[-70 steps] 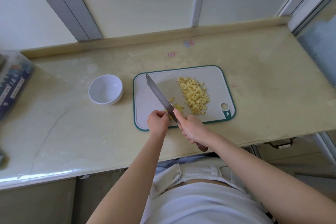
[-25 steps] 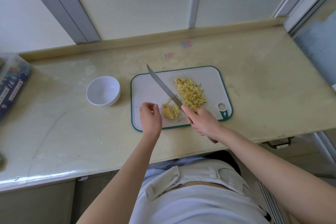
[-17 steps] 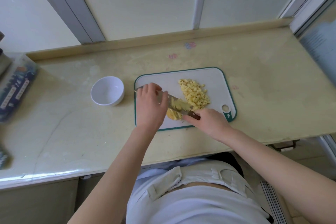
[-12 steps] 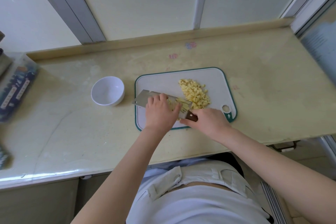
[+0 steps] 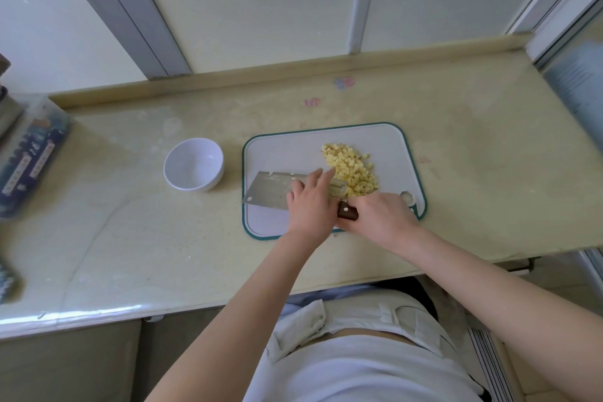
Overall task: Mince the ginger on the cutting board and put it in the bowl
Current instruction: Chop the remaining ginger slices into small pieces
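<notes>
A white cutting board [image 5: 284,147] with a green rim lies on the counter. On its right half sits a pile of yellow minced ginger [image 5: 354,170]. A cleaver [image 5: 269,194] lies flat on the board, blade pointing left. My right hand [image 5: 380,215] grips its dark wooden handle. My left hand [image 5: 311,202] rests on the flat of the blade, fingers straight and reaching toward the ginger pile. An empty white bowl [image 5: 193,167] stands left of the board.
The beige counter [image 5: 489,173] ends at a raised back ledge and wall panels. A clear box with dark blue packets [image 5: 29,157] sits at the far left edge. The counter's front edge runs just below the board.
The cleaver went from edge-down cutting to lying flat on the board. My left hand moved from the ginger strips onto the blade and slid toward the pile.
</notes>
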`<action>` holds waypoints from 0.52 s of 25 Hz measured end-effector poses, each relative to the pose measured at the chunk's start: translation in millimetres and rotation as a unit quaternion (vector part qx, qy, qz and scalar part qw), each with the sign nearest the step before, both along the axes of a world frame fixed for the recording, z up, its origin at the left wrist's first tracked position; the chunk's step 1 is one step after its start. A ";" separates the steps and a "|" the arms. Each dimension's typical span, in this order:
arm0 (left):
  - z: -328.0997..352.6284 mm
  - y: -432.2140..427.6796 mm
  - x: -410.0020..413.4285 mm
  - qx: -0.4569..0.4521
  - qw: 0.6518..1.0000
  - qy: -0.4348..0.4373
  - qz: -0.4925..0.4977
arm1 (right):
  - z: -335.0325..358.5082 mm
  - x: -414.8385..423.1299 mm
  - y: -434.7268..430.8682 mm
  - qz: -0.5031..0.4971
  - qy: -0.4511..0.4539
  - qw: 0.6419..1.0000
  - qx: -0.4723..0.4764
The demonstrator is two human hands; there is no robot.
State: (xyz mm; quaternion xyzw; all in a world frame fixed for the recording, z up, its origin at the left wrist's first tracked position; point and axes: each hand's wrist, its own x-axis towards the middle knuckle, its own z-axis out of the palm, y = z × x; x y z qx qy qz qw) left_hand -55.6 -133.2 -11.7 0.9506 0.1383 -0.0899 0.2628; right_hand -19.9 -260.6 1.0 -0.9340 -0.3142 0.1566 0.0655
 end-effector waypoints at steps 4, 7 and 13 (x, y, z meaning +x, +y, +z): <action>-11.9 6.4 -1.3 -0.015 0.997 -0.006 -0.081 | 1.0 -1.0 -5.7 0.018 -0.006 0.999 -0.026; -19.6 11.9 -4.7 -0.027 0.994 -0.028 -0.099 | -2.6 -3.8 -8.4 0.016 0.004 0.999 -0.027; -19.9 12.8 -9.6 -0.041 0.996 -0.036 -0.072 | -14.0 -10.1 -9.4 0.020 -0.014 1.000 -0.005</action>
